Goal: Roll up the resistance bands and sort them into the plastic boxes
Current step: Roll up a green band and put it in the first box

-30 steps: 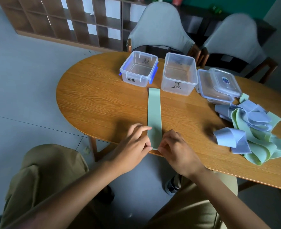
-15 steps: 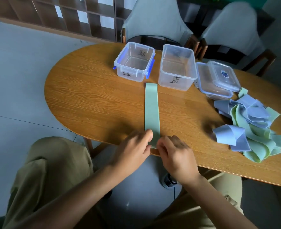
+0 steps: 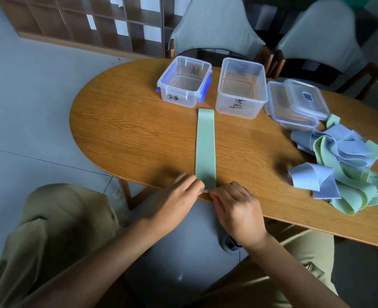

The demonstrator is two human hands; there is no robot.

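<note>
Nearest to the camera are the person's two knees in olive trousers, and the two bare forearms reach forward over them. The left hand (image 3: 174,203) and the right hand (image 3: 237,207) meet at the near edge of the wooden worktop (image 3: 128,138), and both pinch with curled fingers the near end of the green band (image 3: 205,147). This band lies flat and straight on the worktop and runs away from the hands; its far end stops just before the gap between the two boxes. To the right, well apart from the hands, a loose pile of bands (image 3: 348,167), green and pale blue, lies on the worktop. Behind the pile two clear lids (image 3: 299,103) are stacked, one on the other. At the far side stand two clear plastic boxes, both open: the left box (image 3: 184,82) has blue clips, and the right box (image 3: 241,87) is taller, and each carries black handwriting on the front wall. Behind the worktop are two chairs with grey covers.
</note>
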